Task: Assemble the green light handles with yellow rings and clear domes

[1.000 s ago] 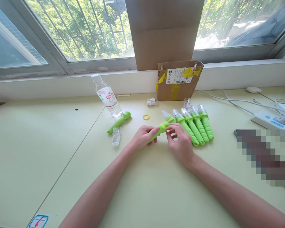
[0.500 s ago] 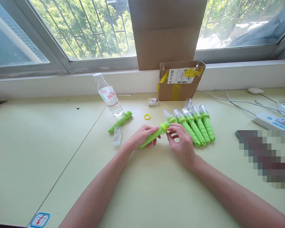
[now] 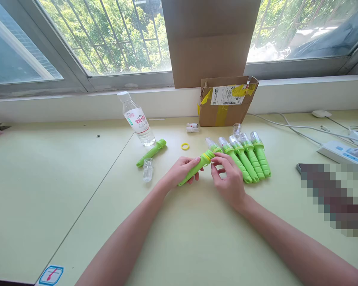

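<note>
Currently the left hand (image 3: 183, 170) grips a green tube (image 3: 193, 171); the right hand's (image 3: 226, 174) fingers are bent at its ringed end, their grasp unclear.

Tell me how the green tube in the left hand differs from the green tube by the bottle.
The held tube has a yellow ring around its neck; the lying tube shows none. The held tube is gripped in the left hand, while the lying tube rests on the table. Both are green, with ridged ends and no clear cap on.
</note>
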{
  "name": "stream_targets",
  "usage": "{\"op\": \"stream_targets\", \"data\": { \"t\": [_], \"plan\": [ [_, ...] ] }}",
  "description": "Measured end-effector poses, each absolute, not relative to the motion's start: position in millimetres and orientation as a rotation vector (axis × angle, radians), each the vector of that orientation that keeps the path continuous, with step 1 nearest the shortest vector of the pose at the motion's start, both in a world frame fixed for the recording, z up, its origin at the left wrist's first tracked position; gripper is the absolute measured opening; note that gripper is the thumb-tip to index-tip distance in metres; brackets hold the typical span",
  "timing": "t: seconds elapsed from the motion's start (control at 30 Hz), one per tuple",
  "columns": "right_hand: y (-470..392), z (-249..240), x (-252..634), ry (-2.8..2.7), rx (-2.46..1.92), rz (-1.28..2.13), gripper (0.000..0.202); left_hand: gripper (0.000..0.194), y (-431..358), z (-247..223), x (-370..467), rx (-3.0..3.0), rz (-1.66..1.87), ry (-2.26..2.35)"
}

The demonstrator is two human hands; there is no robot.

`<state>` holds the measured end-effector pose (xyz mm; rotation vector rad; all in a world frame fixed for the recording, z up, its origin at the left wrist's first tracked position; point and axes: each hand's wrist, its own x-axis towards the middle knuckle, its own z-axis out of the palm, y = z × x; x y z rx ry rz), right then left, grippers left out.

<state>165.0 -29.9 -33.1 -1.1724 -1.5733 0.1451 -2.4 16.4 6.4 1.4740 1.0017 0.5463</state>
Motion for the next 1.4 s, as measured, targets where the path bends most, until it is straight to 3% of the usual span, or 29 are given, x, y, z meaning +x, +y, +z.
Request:
{"op": "stream_targets", "data": {
  "t": [0.77,1.4],
  "plan": [
    [-28.1,-28.8,171.8,-1.253,-1.092,0.831,0.018,0.052,15.5,3.9,1.4,1.49,0.574,1.092],
    [-29.7,-29.5,169.2,-1.319,-1.165,0.674,0.008,0.05,16.8,4.0,1.3,1.39,0.672,1.056]
  ]
}}
